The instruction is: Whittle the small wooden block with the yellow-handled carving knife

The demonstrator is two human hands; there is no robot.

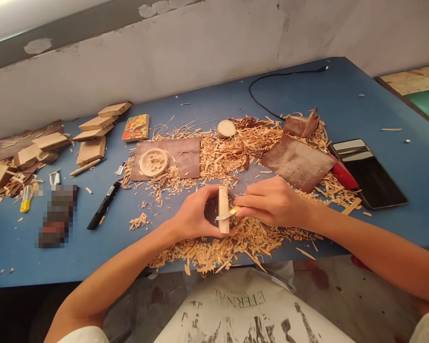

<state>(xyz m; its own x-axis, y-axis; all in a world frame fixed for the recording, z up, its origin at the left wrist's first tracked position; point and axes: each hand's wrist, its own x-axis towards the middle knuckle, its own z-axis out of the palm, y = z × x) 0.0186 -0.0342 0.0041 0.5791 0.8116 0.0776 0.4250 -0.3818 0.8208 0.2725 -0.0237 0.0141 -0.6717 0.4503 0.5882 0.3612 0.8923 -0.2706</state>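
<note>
My left hand [196, 212] is closed around a small pale wooden block [223, 202], gripping it by its two ends with the narrow side facing up. In my right hand [277, 202] is a yellow utility knife [233, 210], pinched between thumb and fingers. Its blade lies across the block's upper side, below the middle. Curled wood shavings [214, 250] are heaped under both hands at the table's front edge. Beyond them, a round carved wooden piece [153, 162] rests on a brown sandpaper sheet [186, 159].
Wooden blocks [93, 150] are stacked at the left, near a black marker [103, 205] and another yellow cutter [25, 199]. A phone [370, 174] lies at the right beside sandpaper [300, 162]. A black cable [250, 90] curves at the back of the blue table [214, 102].
</note>
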